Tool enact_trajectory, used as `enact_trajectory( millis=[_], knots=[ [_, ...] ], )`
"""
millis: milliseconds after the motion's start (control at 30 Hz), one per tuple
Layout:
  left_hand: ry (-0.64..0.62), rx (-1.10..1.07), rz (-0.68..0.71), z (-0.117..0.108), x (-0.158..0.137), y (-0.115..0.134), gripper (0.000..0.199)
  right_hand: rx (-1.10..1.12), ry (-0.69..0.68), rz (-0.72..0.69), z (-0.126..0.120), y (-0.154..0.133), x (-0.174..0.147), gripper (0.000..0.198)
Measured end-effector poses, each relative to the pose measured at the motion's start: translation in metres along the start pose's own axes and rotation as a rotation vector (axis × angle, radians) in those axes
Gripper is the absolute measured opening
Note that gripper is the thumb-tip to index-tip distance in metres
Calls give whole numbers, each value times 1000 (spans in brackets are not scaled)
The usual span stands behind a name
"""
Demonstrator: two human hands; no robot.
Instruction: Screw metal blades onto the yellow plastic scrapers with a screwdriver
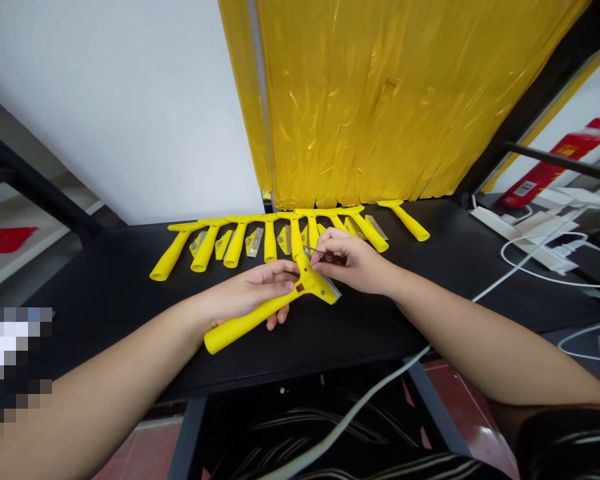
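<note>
A yellow scraper (pixel 260 315) lies in my left hand (pixel 250 287), whose fingers are wrapped round it just below the head. Its handle points to the lower left, and a metal blade (pixel 334 293) runs along the head's edge. My right hand (pixel 357 261) is closed on a small screwdriver (pixel 334 257) with a thin shaft and a dark handle. The shaft points left, close to the upper corner of the scraper head; whether it touches a screw I cannot tell. Behind both hands, several yellow scraper handles (pixel 173 257) lie in a row, with small yellow blade pieces (pixel 253 243) among them.
Everything rests on a black tabletop (pixel 130 320). A single yellow handle (pixel 405 220) lies apart at the back right. Right of it are a white power strip (pixel 525 240), a red bottle (pixel 555 163) and a white cable (pixel 500 277) crossing below my right forearm. Yellow sheeting (pixel 360 100) stands behind.
</note>
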State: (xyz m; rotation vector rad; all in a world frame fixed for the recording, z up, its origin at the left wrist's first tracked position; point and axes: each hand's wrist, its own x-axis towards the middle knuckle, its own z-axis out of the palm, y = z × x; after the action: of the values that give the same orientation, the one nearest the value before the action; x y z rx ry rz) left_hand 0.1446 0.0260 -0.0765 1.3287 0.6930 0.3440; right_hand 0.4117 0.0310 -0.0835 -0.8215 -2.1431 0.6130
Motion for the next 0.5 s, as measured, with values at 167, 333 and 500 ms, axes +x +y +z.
enact_trajectory(
  millis=[167,333,500],
  knots=[
    [-21,-25,-11,-3,0,0,39,39,15,-6,-1,0,1,2],
    [41,62,99,-3,0,-3,38,192,82,103,-1,2,2,12],
    [204,646,461,-2,-8,-1,29,453,100,249,-11,-1,3,28]
  ],
)
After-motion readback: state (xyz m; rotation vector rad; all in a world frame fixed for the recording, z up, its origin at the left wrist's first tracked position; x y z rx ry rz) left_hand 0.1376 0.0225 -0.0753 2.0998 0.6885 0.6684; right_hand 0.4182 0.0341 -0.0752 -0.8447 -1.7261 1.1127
